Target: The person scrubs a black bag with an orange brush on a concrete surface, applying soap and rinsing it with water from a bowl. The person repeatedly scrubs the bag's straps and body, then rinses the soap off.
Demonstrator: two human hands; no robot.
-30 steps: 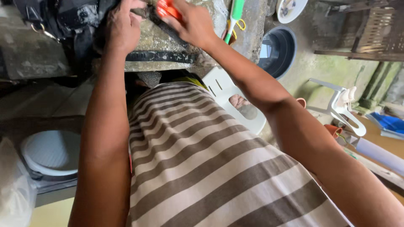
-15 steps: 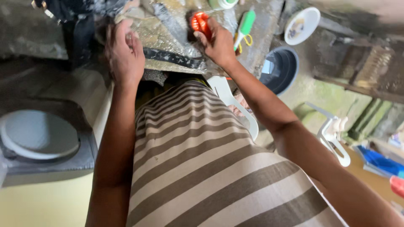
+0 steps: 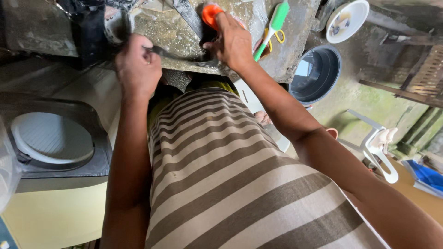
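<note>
My left hand is closed at the near edge of a wet concrete counter. It grips one end of a thin dark strip that runs right toward my other hand. My right hand rests on the counter, fingers wrapped round a small orange object, while its heel presses on the strip's far end. A black bundle of cloth lies just beyond my left hand. My striped shirt fills the lower middle of the view.
A green-handled brush lies on the counter to the right of my right hand. Beyond it are a white bowl and a dark bucket on the ground. A round white lid in a dark frame is at left, a white plastic chair at right.
The view has tipped so both hands sit lower in the frame. My left hand went from lying on the counter to closing on the dark strip. The right hand kept hold of the orange object.
</note>
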